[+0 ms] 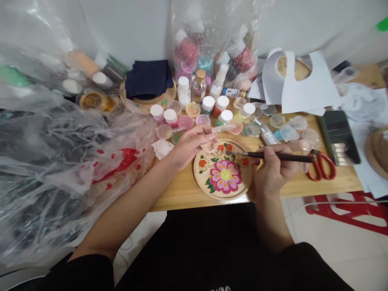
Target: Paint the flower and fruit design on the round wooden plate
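My left hand (192,146) is closed round a small clear plastic cup (211,145) above the far left part of a round wooden plate. A pale plastic stick (224,128) juts out to the right by its fingertips; whether the fingers grip it too, I cannot tell. In my right hand (271,171) lies a dark-handled tool (280,156) with a thin metal neck, gripped like a pen. Its small tip hovers over or touches the orange motifs; which, I cannot tell. The wooden plate (198,184) bears a pink flower (226,176) with green leaves and orange shapes.
Behind the plate stand white-capped paint jars (222,104) and small open cups (185,122). Red-handled scissors (320,165) and a phone (341,137) lie to the right. Crumpled clear plastic (75,178) covers the left side. White paper cutouts (306,89) sit at the back right.
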Demonstrator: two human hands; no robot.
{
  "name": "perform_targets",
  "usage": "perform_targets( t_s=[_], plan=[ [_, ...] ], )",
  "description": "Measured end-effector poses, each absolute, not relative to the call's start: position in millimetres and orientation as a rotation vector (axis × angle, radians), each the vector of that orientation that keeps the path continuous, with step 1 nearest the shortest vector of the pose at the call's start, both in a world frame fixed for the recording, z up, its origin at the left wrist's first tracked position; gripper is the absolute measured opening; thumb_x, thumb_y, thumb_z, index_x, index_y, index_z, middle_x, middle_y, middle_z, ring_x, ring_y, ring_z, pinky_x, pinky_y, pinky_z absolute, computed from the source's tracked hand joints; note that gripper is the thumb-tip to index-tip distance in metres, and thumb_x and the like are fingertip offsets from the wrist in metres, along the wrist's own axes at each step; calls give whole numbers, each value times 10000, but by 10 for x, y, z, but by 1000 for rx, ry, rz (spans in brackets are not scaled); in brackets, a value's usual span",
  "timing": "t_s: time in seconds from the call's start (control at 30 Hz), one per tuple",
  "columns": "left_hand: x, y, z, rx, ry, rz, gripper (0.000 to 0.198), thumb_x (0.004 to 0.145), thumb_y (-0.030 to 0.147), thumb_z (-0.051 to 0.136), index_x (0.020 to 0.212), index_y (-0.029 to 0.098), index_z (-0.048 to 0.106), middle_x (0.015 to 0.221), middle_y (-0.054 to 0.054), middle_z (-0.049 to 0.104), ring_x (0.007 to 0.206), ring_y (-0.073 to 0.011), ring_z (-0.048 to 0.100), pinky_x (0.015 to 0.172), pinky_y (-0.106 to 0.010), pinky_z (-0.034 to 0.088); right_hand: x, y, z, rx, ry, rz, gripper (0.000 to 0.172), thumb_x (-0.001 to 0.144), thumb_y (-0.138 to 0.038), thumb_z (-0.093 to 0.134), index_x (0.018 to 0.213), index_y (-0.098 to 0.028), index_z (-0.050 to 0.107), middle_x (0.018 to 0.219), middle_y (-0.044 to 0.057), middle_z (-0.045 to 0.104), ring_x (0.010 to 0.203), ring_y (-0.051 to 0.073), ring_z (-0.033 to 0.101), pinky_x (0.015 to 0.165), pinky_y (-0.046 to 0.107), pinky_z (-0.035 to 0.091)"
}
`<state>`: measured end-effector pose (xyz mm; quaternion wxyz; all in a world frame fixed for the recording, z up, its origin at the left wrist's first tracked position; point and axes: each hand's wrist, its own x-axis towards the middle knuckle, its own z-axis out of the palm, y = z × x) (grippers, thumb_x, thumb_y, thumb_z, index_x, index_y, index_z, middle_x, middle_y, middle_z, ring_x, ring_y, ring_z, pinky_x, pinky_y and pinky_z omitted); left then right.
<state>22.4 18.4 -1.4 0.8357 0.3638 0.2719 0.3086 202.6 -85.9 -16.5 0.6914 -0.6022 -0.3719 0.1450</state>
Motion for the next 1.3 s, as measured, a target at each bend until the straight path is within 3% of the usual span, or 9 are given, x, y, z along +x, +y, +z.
perform_targets(
  t_s=[0.87,1.1,1.3],
  plan=[
    [231,181,3,814,588,662,293,738,355,817,828,165,614,752,19,663,667,-82,603,644,-251,452,2004,-853,-145,-1304,-796,325,203,826,-310,754,673,-221,656,519,-75,604,377,91,546,384,219,443],
    [226,177,-15,782,575,666,290,713,341,838,824,160,641,756,17,676,664,-82,609,626,-242,451,2011,-768,-32,-1259,-522,394,206,715,-259,698,562,-218,566,473,-92,561,301,67,475,298,194,360],
    [227,179,-17,781,567,673,271,722,329,825,827,155,646,748,15,678,674,-82,619,622,-235,461,1991,-758,12,-1261,-485,406,149,678,-224,662,557,-211,576,463,-90,572,298,69,486,297,182,364]
  ],
)
